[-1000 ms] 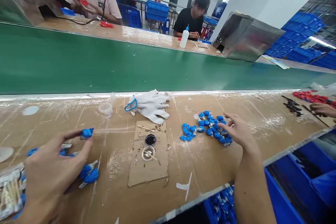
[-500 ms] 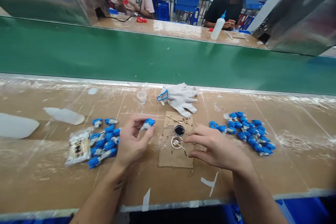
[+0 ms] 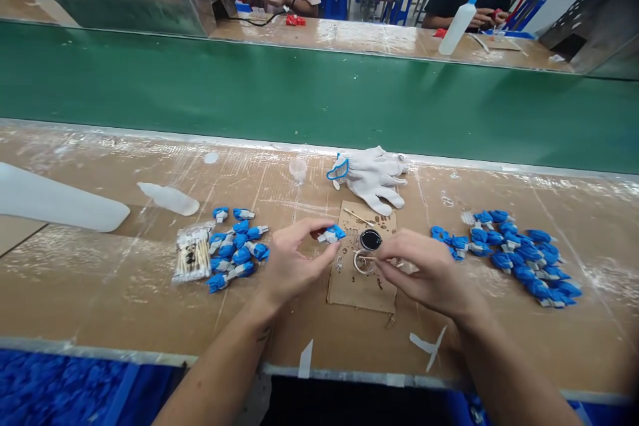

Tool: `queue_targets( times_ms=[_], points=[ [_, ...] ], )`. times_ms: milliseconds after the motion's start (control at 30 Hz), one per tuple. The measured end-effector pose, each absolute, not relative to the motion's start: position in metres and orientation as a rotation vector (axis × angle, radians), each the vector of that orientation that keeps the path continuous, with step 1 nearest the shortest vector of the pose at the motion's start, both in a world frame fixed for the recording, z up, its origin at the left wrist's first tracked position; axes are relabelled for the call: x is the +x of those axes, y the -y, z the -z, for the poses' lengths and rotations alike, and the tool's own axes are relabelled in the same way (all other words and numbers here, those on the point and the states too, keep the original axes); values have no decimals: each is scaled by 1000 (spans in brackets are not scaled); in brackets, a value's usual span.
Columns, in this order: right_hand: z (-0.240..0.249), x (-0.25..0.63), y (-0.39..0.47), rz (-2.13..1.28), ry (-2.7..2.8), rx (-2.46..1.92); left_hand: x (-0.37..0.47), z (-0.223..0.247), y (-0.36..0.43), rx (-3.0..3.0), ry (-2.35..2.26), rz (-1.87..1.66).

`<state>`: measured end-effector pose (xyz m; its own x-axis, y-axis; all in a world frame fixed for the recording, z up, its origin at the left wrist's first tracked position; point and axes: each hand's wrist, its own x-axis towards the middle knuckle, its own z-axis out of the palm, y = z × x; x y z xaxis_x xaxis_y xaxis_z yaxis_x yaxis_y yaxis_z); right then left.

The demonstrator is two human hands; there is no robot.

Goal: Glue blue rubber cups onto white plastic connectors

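Observation:
My left hand (image 3: 294,259) pinches a small blue and whitish-grey plastic piece (image 3: 332,233) between thumb and fingers, left of the cardboard sheet (image 3: 352,291). My right hand (image 3: 426,269) is closed, thumb and fingertips together on the thin stick of a cotton swab (image 3: 368,257), over a shallow clear dish with a white rim (image 3: 356,266). Just behind that dish stands a small round cup of black liquid (image 3: 370,239). Another cotton swab (image 3: 358,217) lies on the stained cardboard. Similar blue pieces lie in a left pile (image 3: 240,253) and a right pile (image 3: 529,256).
A bag of cotton swabs (image 3: 193,254) sits beside the left pile. White gloves (image 3: 374,176) lie behind the cardboard, near the green belt (image 3: 299,96). Translucent bottles (image 3: 168,198) rest at left. Two people work across the belt, near an upright bottle (image 3: 458,28).
My right hand has lowered to the dish and closed on the swab's stick. My left hand has brought the blue piece nearer the cardboard. The whole view has shifted.

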<state>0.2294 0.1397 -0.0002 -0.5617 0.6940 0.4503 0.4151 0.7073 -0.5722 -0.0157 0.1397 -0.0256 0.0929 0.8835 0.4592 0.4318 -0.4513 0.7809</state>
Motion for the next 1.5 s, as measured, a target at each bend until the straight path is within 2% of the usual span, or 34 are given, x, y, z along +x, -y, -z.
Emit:
queue_targets(
  times_ms=[133,233,733,1000,1167,1267,1367,1433,1500],
  points=[
    [-6,233,-135,-608,1773,-850,-10,24,-137,2040,-1167,-1388],
    [-7,227,-131,-591,1625,-771,-5,23,-134,2085,-1078,-1370],
    [0,213,-129,-653,1739,-748,1,30,-127,1988,-1074,-1385],
    [-10,243,-135,-670,1825,-716,-1,30,-129,1930,-1166,-1356],
    [-6,242,-140,-664,2340,-802,-9,32,-132,1855,-1186,-1346],
    [-10,265,-142,-635,2258,-933,-12,34,-132,1728,-1189,-1358],
    [-19,309,-139,-364,1982,-1260,-12,30,-133,1529,-1142,-1392],
    [-20,331,-139,-288,2020,-1425,-10,26,-134,1400,-1124,-1395],
    [-14,338,-141,-379,2220,-1521,-8,21,-135,1324,-1125,-1379]
  ],
)
